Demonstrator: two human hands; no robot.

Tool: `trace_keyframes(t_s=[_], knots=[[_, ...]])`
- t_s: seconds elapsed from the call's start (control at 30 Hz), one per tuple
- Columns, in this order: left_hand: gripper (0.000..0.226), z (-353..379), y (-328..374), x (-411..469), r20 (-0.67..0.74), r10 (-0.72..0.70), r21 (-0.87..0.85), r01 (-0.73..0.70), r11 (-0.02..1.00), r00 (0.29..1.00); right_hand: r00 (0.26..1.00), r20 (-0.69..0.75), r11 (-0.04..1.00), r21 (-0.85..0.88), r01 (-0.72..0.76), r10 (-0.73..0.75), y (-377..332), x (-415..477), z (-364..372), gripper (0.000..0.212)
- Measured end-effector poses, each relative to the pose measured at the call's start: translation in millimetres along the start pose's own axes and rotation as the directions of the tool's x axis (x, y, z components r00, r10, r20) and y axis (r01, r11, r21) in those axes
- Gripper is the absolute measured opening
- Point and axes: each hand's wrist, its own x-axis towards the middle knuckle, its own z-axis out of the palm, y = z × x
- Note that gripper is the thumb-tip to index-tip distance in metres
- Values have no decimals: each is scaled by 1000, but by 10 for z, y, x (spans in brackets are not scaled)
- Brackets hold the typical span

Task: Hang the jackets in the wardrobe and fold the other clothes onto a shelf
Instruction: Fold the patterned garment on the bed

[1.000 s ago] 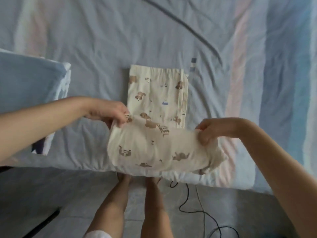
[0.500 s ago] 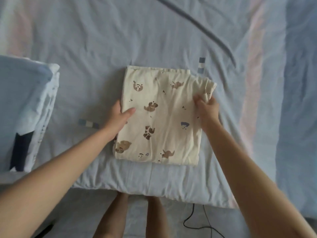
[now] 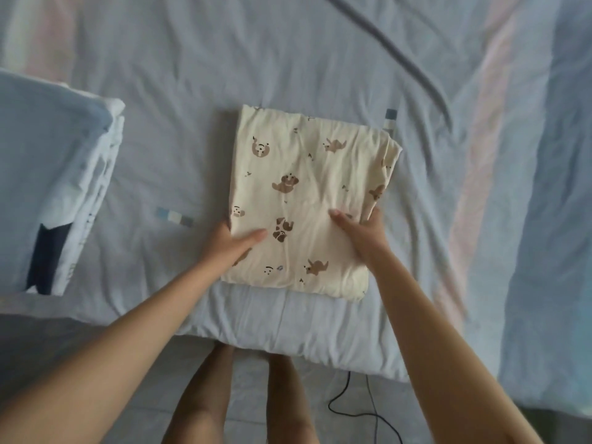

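Head view: a cream garment printed with small brown animals lies folded into a rough rectangle on the bed, in the middle of the picture and close to the mattress's near edge. Its top surface is lightly creased, and its 5 o'clock corner slightly overhangs the rounded edge of the mattress.

The left hand is at the garment's 8 o'clock side. Its thumb lies flat on the printed cloth while the fingers are tucked at the edge out of sight, so the grip is closed on the garment's left border. The right hand is at the garment's 4 o'clock side, thumb on top pointing toward 10 o'clock and fingers curled round the right edge; this grip also grasps the garment. Both bare forearms reach in from the bottom corners.

At 9 o'clock from the garment, well apart from it, a stack of folded clothes in pale blue and white rests on the bed, with a dark navy patch at its near end. The sheet is pale blue with faint pink and white bands, and a dark stripe curves across it toward 1 o'clock.

At 6 o'clock the person's bare legs stand on a grey floor, and a thin black cable trails across it at 5 o'clock.
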Motion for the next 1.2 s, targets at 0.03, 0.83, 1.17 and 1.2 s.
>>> trace_keyframes(t_s=[0.03, 0.83, 1.17, 1.2], knots=[[35, -25, -22, -80, 22, -32, -15, 32, 999, 999, 998, 37, 999, 16, -47, 46, 31, -100, -33, 70], [74, -4288, -733, -222, -634, 36, 228, 142, 963, 772, 757, 633, 946, 319, -66, -161, -682, -1572, 3866, 80], [57, -4619, -783, -81, -850, 147, 210, 70, 975, 505, 852, 425, 940, 279, 199, -306, -644, -1726, 4190, 59], [59, -4698, -836, -89, -876, 198, 255, 73, 964, 441, 850, 434, 946, 253, 203, -298, -615, -1785, 4241, 59]])
